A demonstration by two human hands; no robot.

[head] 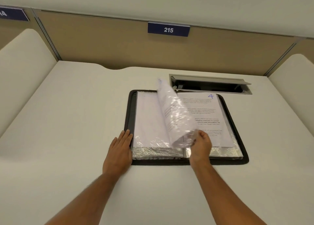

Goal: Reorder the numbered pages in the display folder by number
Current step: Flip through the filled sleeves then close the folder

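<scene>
A black display folder (237,122) lies open on the white desk. Its right side shows a printed page marked with a blue 4 (210,96) in the top corner. A clear plastic sleeve with a page inside (171,112) stands curled and blurred above the spine, mid-turn. My right hand (200,144) pinches the sleeve's lower edge. Flat on the folder's lower left corner rests my left hand (119,148), fingers straight. The left side shows a pale page (147,119) under glossy plastic.
An open cable hatch (210,84) is set into the desk just behind the folder. A beige partition with a blue sign reading 215 (168,30) closes off the back. Cream side panels (22,68) flank the desk.
</scene>
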